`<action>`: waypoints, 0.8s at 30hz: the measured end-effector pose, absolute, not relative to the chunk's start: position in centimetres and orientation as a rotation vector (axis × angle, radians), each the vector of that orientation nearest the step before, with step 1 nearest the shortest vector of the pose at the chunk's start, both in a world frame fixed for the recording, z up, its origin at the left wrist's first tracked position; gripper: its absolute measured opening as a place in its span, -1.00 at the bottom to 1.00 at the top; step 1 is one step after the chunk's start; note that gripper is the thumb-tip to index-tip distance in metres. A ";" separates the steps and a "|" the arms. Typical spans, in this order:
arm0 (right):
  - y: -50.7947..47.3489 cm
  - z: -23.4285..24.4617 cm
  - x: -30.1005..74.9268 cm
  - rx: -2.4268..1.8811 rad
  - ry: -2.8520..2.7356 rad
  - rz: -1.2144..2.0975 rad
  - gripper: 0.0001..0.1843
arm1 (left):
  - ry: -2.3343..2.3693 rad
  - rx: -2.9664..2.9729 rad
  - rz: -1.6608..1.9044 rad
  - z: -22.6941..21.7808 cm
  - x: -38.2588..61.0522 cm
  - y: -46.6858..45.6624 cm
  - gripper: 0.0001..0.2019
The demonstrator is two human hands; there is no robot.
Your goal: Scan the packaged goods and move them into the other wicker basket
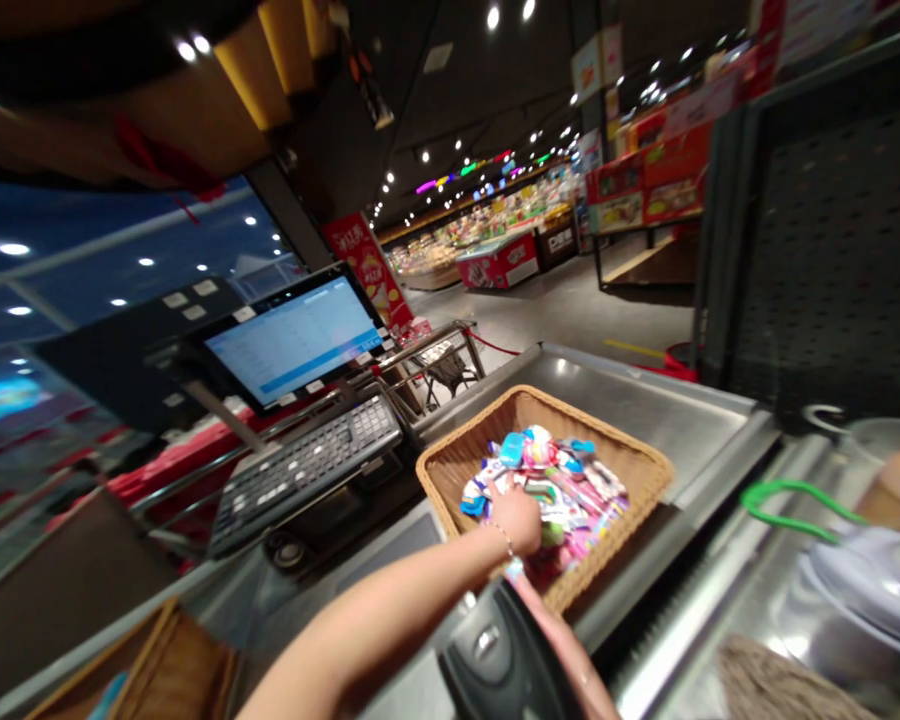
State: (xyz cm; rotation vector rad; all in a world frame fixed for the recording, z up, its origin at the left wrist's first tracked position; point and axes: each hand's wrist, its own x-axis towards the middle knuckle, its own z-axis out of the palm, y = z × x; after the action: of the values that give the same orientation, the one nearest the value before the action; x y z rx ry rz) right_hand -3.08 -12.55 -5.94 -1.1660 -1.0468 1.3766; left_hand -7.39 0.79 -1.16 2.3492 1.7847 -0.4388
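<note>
A wicker basket (pixel 439 465) with a tan rim stands on the metal counter. Inside it lies a heap of small, brightly wrapped packets (pixel 570 490), several of them blue, pink and white. My left hand (pixel 517 515), with a thin bracelet at the wrist, reaches into the basket and rests on the packets at the near left. Its fingers are bent down and slightly apart, with no packet clearly gripped. A second forearm, my right (pixel 566 640), runs up behind a black device like a barcode scanner (pixel 502 655); its hand is hidden.
Left of the basket are a lit screen (pixel 296 335) and a keyboard (pixel 311 470). A second wicker basket (pixel 172 660) stands lower left. On the right are a lidded plastic container (pixel 870 590), a green loop (pixel 787 490) and a brown cloth (pixel 780 685). A cart (pixel 450 360) stands beyond.
</note>
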 end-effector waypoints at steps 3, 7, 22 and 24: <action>-12.6 -6.5 -2.9 -1.206 -1.004 1.375 -0.57 | 1.867 2.231 -0.224 0.6 -8.6 1.6 -0.65; -13.6 -7.1 -3.5 -1.127 -0.985 1.336 -0.58 | 1.819 2.010 0.050 3.4 -11.7 2.2 -0.65; -15.0 -7.1 -4.5 -0.915 -1.096 1.115 -0.62 | 1.755 2.085 0.813 8.3 -15.5 -3.2 -0.89; -15.1 -7.0 -4.5 -0.927 -1.118 1.100 -0.61 | 1.856 2.313 0.898 8.5 -15.2 -4.2 -0.84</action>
State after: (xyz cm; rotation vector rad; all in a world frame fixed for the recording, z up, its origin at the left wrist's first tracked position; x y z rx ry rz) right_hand -4.47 -15.08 -6.96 -0.9275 -1.1178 1.1001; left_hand -15.18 -4.24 8.48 2.3127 1.8562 0.8980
